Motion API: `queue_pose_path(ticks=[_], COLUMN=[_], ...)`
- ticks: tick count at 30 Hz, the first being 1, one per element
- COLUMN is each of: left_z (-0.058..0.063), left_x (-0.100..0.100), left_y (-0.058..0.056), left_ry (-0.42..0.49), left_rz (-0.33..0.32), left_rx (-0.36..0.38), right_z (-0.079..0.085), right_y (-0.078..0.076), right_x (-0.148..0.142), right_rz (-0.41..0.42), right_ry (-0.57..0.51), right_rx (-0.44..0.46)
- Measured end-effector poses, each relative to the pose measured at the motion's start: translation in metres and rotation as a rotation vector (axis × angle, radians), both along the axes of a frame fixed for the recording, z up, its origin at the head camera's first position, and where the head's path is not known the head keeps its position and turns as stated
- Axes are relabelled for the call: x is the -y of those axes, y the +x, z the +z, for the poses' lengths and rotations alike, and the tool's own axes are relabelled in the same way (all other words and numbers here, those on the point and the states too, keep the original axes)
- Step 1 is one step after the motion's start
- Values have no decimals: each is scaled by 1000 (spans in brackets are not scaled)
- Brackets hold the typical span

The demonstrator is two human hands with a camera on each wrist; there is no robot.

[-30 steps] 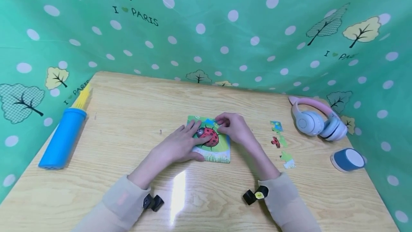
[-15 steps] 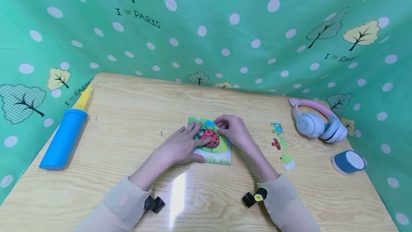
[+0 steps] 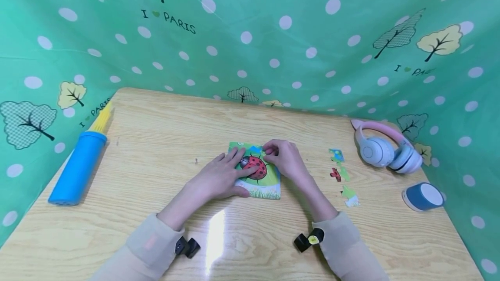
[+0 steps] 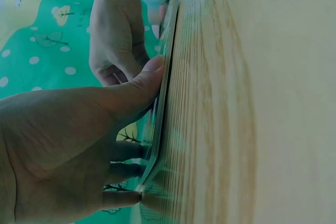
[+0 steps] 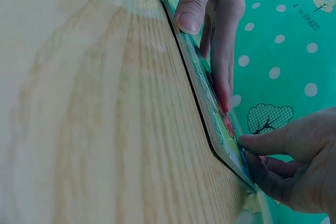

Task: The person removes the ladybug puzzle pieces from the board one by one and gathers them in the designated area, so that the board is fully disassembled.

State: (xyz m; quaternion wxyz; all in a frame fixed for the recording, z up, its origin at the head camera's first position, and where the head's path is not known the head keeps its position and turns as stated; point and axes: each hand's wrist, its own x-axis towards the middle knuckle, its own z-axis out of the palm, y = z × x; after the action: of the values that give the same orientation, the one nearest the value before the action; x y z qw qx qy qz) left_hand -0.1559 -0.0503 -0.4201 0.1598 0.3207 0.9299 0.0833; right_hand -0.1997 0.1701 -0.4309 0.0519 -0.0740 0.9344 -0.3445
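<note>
A flat ladybug jigsaw puzzle (image 3: pixel 264 191) lies on the wooden table. My left hand (image 3: pixel 218 176) rests across its left side, fingers spread over the picture, thumb (image 4: pixel 153 65) on the near edge. At the upper right part of the board my right hand (image 3: pixel 288 159) curls its fingers and thumb together, pinching what appears to be a puzzle piece, mostly hidden by the fingertips. A patch of plain blue (image 3: pixel 255 149) shows near the board's top. From the right wrist, the right hand (image 5: pixel 302 161) is low against the board (image 5: pixel 210 124).
Right of the puzzle lie several loose puzzle pieces (image 3: pixel 349 194) in a column. Cat-ear headphones (image 3: pixel 376 150) and a blue cylindrical speaker (image 3: pixel 419 196) stand farther right. A blue hand pump (image 3: pixel 78 168) with a yellow nozzle lies at the left. A green polka-dot cloth (image 3: pixel 250 55) hangs behind.
The head view has shifted slightly. Both hands stay in nearly the same place on the puzzle, with only a very small movement of the right fingers.
</note>
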Motion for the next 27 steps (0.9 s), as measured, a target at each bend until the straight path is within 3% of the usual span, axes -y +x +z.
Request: queue_pose_path(ticks=[27], left_z=[3], left_x=[0], left_y=[1], left_ry=[14], left_rz=[7], left_rx=[8], right_z=[-3], right_y=[2], right_x=[2], right_rz=[-33], right_ry=[58], right_rx=[-48])
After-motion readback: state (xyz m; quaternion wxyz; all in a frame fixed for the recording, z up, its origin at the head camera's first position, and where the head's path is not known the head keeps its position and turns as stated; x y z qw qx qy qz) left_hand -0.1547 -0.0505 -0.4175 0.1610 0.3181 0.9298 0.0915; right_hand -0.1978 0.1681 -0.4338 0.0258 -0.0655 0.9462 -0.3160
